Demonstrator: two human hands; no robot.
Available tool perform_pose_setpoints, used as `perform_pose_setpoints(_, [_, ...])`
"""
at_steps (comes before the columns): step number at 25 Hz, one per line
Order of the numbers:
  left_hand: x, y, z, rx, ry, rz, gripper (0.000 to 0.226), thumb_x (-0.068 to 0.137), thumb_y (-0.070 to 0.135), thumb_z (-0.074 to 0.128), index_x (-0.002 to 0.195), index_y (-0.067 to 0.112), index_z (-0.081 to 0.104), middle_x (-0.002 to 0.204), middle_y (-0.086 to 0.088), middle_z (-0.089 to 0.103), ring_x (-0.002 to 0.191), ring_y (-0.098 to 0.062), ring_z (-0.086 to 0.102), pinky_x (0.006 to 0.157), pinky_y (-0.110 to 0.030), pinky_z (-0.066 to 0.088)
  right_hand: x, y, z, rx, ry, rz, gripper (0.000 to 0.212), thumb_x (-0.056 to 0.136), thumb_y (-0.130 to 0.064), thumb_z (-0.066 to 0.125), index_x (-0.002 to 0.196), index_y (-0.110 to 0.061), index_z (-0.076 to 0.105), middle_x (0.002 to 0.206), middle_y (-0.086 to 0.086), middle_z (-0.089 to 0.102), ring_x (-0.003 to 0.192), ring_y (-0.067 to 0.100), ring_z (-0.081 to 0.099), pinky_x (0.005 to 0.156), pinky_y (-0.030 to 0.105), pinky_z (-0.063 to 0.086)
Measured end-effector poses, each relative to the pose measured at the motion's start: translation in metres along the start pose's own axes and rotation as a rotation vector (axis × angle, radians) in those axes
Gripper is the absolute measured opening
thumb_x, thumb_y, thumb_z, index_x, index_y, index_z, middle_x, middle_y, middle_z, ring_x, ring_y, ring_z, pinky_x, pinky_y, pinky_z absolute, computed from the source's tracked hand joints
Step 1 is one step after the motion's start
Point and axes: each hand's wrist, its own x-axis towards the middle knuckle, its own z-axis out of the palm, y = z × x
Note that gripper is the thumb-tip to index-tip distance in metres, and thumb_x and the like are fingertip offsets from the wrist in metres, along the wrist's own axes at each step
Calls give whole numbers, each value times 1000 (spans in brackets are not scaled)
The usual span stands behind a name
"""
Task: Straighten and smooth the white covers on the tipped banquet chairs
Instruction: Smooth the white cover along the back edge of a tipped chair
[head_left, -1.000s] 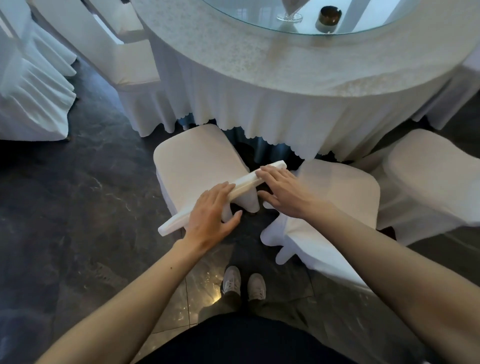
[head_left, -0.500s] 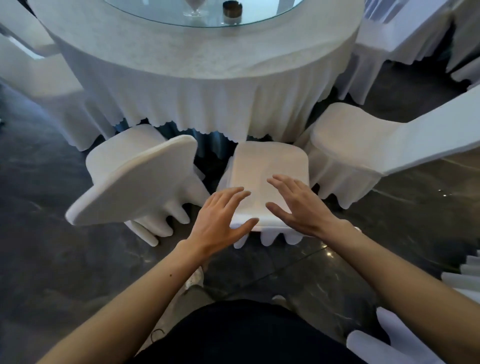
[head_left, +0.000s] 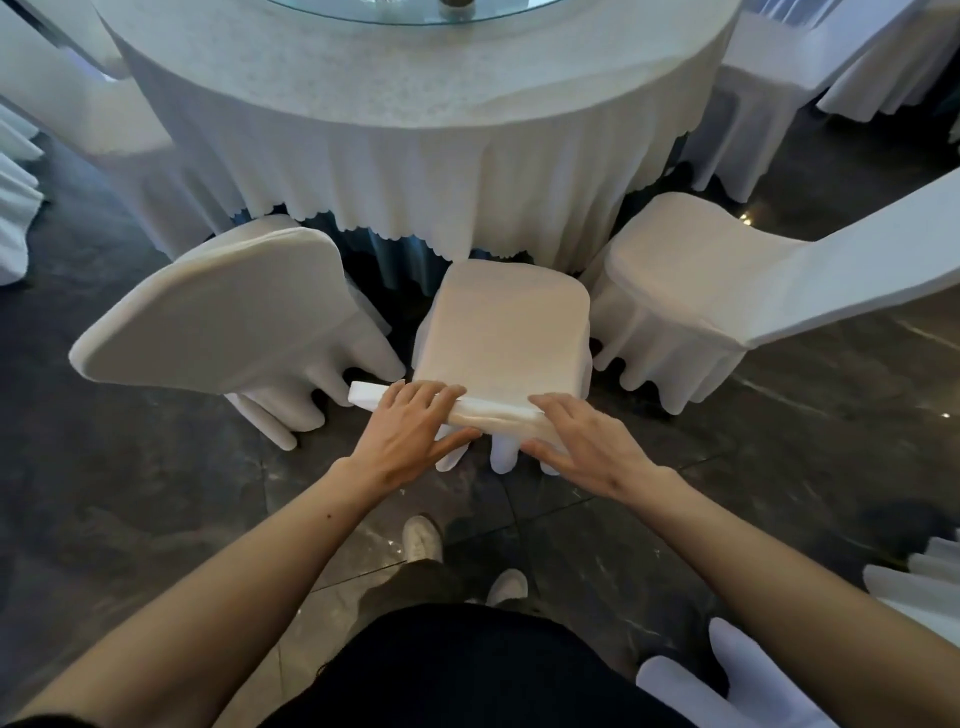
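Observation:
Three white-covered banquet chairs stand at the round table. The middle chair (head_left: 506, 332) is right in front of me, its seat facing up and the top edge of its backrest (head_left: 493, 413) nearest me. My left hand (head_left: 410, 434) lies over the left part of that edge, fingers on top and thumb under it. My right hand (head_left: 576, 441) holds the right part the same way. The left chair (head_left: 218, 317) leans with its backrest towards me. The right chair (head_left: 727, 280) has its backrest stretching off to the right.
The round table (head_left: 415, 78) with its long white cloth and glass top stands behind the chairs. More covered chairs stand at the far left (head_left: 15, 171), far right (head_left: 779, 78) and bottom right (head_left: 727, 680). The floor is dark polished stone; my feet (head_left: 423, 538) are below the middle chair.
My hands left the left chair's backrest edge, hovered over the middle chair, and now rest on the middle chair's backrest edge. My view has shifted right.

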Motion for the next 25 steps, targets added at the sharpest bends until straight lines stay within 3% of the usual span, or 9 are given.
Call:
perform_pose_setpoints(5, [4, -7, 5, 68, 35, 57, 51, 94, 61, 36, 114, 18, 54, 112, -4, 59, 101, -26, 56, 93, -41, 41, 2, 7, 18, -76, 0, -29, 43, 95, -43, 49, 129, -18, 44, 123, 6, 58, 99, 25, 60, 75, 40, 51])
perform_pose_setpoints(10, [15, -11, 8, 42, 65, 44, 53, 92, 61, 34, 106, 16, 57, 103, -4, 59, 94, -27, 56, 87, -44, 43, 19, 14, 15, -183, -30, -79, 49, 92, -46, 40, 122, -8, 52, 115, 13, 59, 89, 32, 61, 63, 45, 54])
perform_pose_setpoints(19, [39, -77, -22, 33, -12, 54, 61, 92, 64, 25, 106, 14, 57, 98, -7, 55, 87, -29, 52, 86, -44, 42, 79, -17, 18, -141, -31, -95, 46, 96, -44, 45, 128, -11, 44, 127, 9, 52, 101, 31, 55, 69, 48, 52])
perform_pose_setpoints(23, [36, -92, -22, 48, 30, 75, 63, 94, 65, 24, 104, 12, 56, 91, -8, 53, 78, -27, 49, 79, -44, 45, 88, -25, 22, -136, -32, -160, 38, 96, -31, 51, 125, -6, 47, 127, 12, 54, 104, 33, 55, 70, 47, 52])
perform_pose_setpoints(25, [35, -88, -22, 55, 26, 55, 64, 94, 65, 22, 104, 12, 56, 92, -9, 53, 78, -27, 49, 78, -44, 46, 87, -25, 20, -130, 4, -204, 35, 90, -21, 60, 119, -3, 53, 120, 14, 59, 100, 35, 59, 63, 46, 54])
